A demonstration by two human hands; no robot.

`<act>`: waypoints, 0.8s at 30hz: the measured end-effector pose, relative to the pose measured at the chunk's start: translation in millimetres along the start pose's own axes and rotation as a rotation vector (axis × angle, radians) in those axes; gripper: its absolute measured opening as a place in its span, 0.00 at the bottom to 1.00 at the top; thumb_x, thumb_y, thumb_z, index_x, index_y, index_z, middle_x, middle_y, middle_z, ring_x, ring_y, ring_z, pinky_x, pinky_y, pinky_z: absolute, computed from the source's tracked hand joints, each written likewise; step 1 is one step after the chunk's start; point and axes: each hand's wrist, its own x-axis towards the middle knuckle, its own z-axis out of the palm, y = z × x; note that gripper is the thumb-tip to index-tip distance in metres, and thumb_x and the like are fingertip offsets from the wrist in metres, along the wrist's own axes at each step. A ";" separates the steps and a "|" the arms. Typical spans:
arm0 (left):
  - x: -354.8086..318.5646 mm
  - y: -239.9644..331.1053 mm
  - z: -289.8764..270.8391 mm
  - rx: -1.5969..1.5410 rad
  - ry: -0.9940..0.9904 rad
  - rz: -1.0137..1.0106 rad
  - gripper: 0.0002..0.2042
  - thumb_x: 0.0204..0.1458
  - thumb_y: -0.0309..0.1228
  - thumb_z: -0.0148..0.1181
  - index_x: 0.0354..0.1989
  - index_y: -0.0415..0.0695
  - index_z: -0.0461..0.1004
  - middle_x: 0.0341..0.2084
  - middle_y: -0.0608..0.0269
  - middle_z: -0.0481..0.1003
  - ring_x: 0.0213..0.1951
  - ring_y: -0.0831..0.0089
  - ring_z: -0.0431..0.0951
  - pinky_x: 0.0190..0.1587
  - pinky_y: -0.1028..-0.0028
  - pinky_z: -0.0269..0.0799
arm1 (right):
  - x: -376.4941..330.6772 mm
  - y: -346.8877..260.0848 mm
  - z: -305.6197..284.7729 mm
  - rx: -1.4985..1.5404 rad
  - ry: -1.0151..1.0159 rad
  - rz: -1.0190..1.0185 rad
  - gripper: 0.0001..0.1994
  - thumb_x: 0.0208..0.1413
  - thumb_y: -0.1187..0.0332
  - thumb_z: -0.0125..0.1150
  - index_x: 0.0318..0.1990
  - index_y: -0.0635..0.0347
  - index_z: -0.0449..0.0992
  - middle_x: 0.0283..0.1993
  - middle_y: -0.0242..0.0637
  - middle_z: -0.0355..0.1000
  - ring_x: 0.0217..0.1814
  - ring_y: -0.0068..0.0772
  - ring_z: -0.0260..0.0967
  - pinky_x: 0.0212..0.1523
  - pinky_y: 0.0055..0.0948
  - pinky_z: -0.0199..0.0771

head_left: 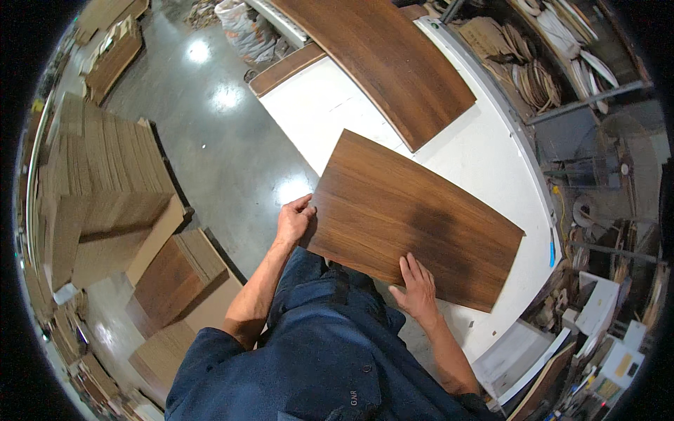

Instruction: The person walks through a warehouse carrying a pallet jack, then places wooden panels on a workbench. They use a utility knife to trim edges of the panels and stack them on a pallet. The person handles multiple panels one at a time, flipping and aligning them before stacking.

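Note:
A brown wood-grain panel (407, 217) lies at a slant before me, mostly over a white tabletop (463, 158), with its near left part reaching past the table's edge. At the panel's left end is my left hand (296, 219), its fingers curled and closed at the edge; the undersides of the fingers are hidden. My right hand (417, 288) rests on the near long edge, fingers stretched out flat on the surface and thumb apart. Beyond it lies a stack of similar brown panels (393, 63), its near corner close to the panel's far edge.
Tall stacks of board (112, 161) stand on the floor at the left, and a lower stack with a brown top (175, 281) is nearer me. A filled white sack (246, 31) sits beyond the table. Shelving with scrap pieces (519, 63) lines the right.

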 end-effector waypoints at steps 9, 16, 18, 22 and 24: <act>50.8 19.6 -28.4 -0.172 0.042 -0.139 0.12 0.52 0.22 0.58 0.45 0.36 0.78 0.28 0.69 0.77 0.28 0.81 0.72 0.31 0.78 0.70 | 245.3 44.4 -41.1 0.938 0.476 0.427 0.34 0.57 0.59 0.60 0.63 0.77 0.57 0.64 0.58 0.60 0.65 0.42 0.61 0.64 0.33 0.60; 77.5 20.1 -38.6 -0.137 -0.078 -0.105 0.09 0.50 0.25 0.62 0.38 0.37 0.79 0.24 0.71 0.75 0.28 0.81 0.71 0.32 0.78 0.69 | 346.8 135.1 -58.5 1.063 0.738 0.800 0.42 0.49 0.51 0.68 0.61 0.78 0.60 0.66 0.59 0.58 0.67 0.52 0.57 0.66 0.41 0.56; 76.4 29.0 -48.8 -0.188 -0.141 -0.111 0.09 0.50 0.27 0.63 0.39 0.37 0.79 0.23 0.70 0.74 0.28 0.80 0.71 0.33 0.77 0.69 | 341.2 143.9 -62.9 0.898 0.704 1.107 0.44 0.46 0.48 0.69 0.61 0.77 0.60 0.67 0.57 0.58 0.68 0.51 0.56 0.66 0.43 0.56; 103.6 41.3 -64.6 -0.078 -0.148 0.029 0.11 0.52 0.29 0.62 0.41 0.35 0.78 0.26 0.65 0.77 0.31 0.76 0.74 0.36 0.73 0.71 | 302.1 201.6 -60.9 0.643 0.705 1.123 0.40 0.50 0.49 0.67 0.59 0.77 0.63 0.62 0.59 0.63 0.66 0.50 0.59 0.64 0.46 0.59; 143.3 42.5 -60.6 -0.036 -0.077 0.197 0.13 0.53 0.31 0.62 0.42 0.35 0.78 0.29 0.62 0.78 0.32 0.74 0.75 0.37 0.72 0.72 | 265.7 259.4 -60.3 0.884 0.708 1.076 0.33 0.53 0.52 0.66 0.56 0.75 0.67 0.61 0.58 0.65 0.64 0.50 0.61 0.62 0.45 0.60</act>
